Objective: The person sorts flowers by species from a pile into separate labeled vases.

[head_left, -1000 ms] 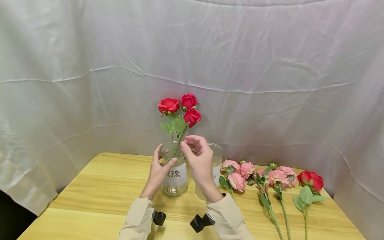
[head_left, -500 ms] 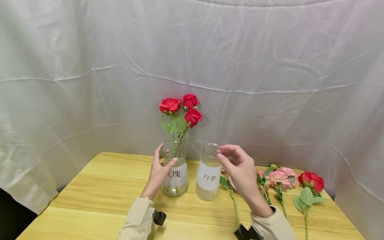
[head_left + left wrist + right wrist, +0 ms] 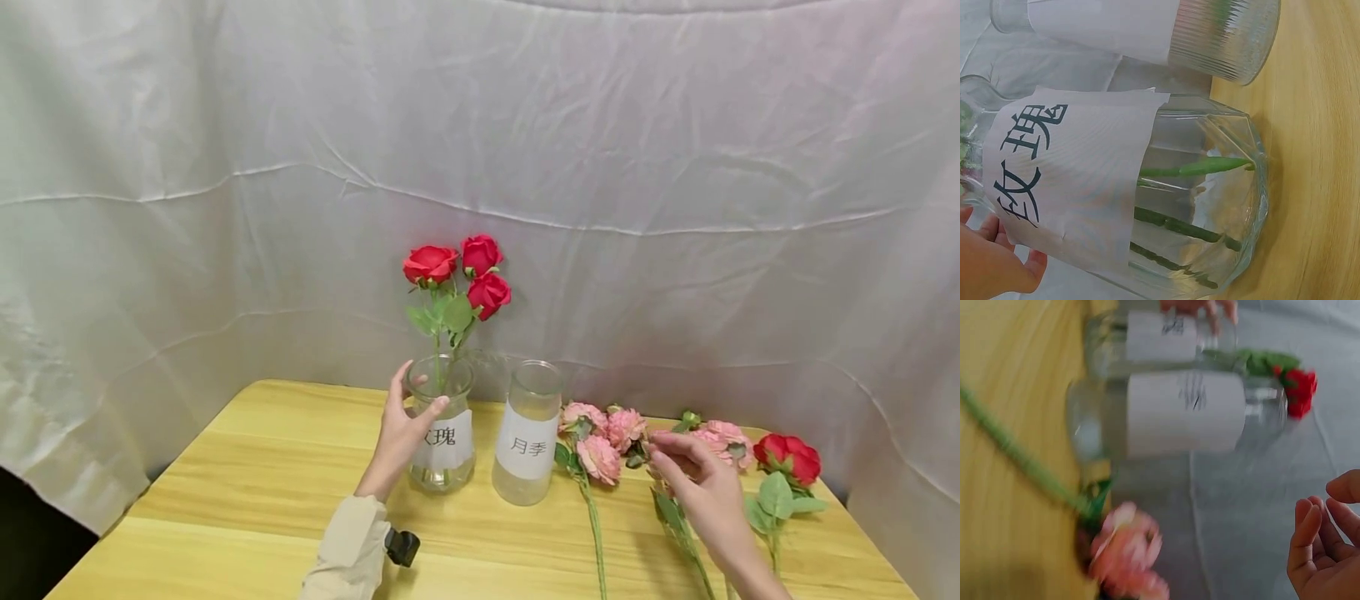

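My left hand grips the neck of a flared glass vase, thumb in front and fingers round the far side. The vase wears a white label with dark characters, and 3 red roses stand in it. Through its clear base the green stems show in the left wrist view. My right hand is in the air over the flowers lying at the right, fingers loosely bent, holding nothing. Nearest to it are pink flowers and a leafy stem partly hidden beneath the hand.
A second, straighter glass vase, also labelled and without flowers, stands right of the first. A red rose lies at the table's right side, beside another pink bloom. Grey cloth hangs behind the wooden table.
My right hand has moved from the roses' vase rim, past the second vase, to over the lying flowers at the right. My left hand has kept its grip on the vase.
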The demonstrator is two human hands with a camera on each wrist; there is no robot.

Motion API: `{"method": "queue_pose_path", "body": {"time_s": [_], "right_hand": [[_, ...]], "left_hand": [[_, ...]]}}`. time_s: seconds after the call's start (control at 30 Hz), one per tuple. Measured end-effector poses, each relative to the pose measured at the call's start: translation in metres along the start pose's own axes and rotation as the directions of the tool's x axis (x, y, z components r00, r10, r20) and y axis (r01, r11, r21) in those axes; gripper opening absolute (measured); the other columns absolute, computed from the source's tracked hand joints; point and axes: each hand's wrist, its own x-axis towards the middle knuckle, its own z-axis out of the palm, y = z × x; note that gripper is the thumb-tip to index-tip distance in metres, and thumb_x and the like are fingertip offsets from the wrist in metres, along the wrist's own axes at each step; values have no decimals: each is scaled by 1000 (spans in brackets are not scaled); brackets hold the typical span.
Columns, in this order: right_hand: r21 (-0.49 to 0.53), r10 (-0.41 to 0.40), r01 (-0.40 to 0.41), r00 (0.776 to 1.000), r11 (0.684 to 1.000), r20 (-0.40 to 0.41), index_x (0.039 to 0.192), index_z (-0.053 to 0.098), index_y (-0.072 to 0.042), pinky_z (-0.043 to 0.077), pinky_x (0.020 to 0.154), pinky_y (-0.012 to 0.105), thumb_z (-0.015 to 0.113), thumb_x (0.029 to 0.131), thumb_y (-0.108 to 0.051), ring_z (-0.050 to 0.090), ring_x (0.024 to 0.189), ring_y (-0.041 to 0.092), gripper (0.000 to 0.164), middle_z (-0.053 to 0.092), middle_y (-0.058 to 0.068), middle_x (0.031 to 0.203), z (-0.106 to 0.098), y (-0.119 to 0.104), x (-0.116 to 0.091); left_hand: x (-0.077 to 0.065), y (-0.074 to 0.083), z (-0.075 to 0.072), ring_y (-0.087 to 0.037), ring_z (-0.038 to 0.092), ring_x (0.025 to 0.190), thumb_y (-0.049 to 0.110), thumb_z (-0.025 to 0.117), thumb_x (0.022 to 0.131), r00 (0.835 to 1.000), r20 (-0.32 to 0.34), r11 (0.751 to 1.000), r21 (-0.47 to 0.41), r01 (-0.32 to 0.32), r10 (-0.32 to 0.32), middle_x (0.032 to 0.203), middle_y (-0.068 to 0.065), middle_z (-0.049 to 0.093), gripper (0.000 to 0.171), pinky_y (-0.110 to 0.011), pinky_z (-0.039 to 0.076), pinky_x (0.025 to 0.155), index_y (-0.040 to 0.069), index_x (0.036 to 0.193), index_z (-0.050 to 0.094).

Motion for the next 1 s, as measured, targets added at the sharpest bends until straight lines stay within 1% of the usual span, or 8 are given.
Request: {"method": "queue_pose_path", "body": {"time_s": [0.2, 0.33, 0.43, 0.5, 0.57, 0.63, 0.83, 1.0], "right_hand": [[-48, 108, -107, 994, 993, 22, 114, 63, -2, 49, 61, 23, 65, 94, -18, 58, 78, -2, 26, 63, -21, 92, -37, 38, 7], [-96, 194, -190, 980, 977, 32, 115, 62, -3, 50, 63, 24, 65, 94, -26, 58, 79, -4, 32, 60, -27, 90, -67, 66, 14], [-116, 299, -294, 954, 949, 35, 121, 59, 2, 52, 65, 26, 64, 94, -30, 57, 77, -4, 41, 58, -28, 88, -85, 87, 21], [-138, 361, -352, 932, 926, 40, 125, 54, 6, 52, 66, 27, 62, 95, -31, 58, 76, -4, 48, 59, -25, 88, -93, 99, 25], [-167, 410, -399, 911, 902, 43, 129, 49, 9, 53, 66, 27, 61, 95, -33, 57, 74, -5, 55, 59, -21, 90, -100, 111, 27], [-192, 417, -402, 908, 895, 46, 130, 46, 12, 53, 66, 26, 60, 96, -33, 57, 74, -5, 58, 62, -17, 91, -106, 121, 26], [-241, 366, -345, 929, 907, 50, 125, 47, 19, 52, 63, 24, 61, 96, -25, 56, 72, -7, 54, 66, -9, 89, -119, 143, 21], [-224, 423, -395, 901, 891, 95, 126, 42, 22, 54, 66, 26, 63, 94, -23, 58, 72, -4, 59, 67, 1, 93, -128, 154, 22]], "left_hand": [[0, 1, -1, -21, 49, 80, 21, 70, 87, 1000, -4, 1000, 9, -27, 27, 142, -16, 40, 83, -29, 45, 69, 15, 153, 20], [0, 0, 1, -23, 50, 90, 21, 70, 86, 999, -5, 999, 14, -42, 42, 141, -17, 42, 82, -28, 45, 71, 12, 152, 21], [0, 0, 1, -23, 49, 91, 22, 70, 86, 999, -7, 999, 14, -42, 42, 140, -16, 42, 82, -29, 45, 72, 13, 152, 21], [0, 0, 1, -22, 49, 83, 22, 70, 86, 999, -10, 999, 11, -37, 37, 141, -15, 42, 82, -28, 45, 69, 14, 152, 21], [0, 0, 1, -21, 49, 83, 21, 70, 87, 999, -11, 999, 9, -44, 44, 141, -16, 41, 82, -28, 45, 68, 14, 152, 21], [0, 1, 2, -20, 49, 83, 21, 69, 87, 999, -6, 999, 10, -43, 43, 141, -16, 42, 82, -27, 45, 68, 14, 152, 21], [0, 2, 2, -21, 49, 83, 22, 70, 88, 1000, 8, 1000, 7, -21, 21, 143, -13, 40, 82, -30, 45, 70, 17, 153, 20], [0, 3, 2, -21, 49, 81, 23, 70, 87, 1000, 4, 1000, 11, -26, 26, 142, -14, 41, 82, -31, 45, 70, 17, 153, 20]]}}
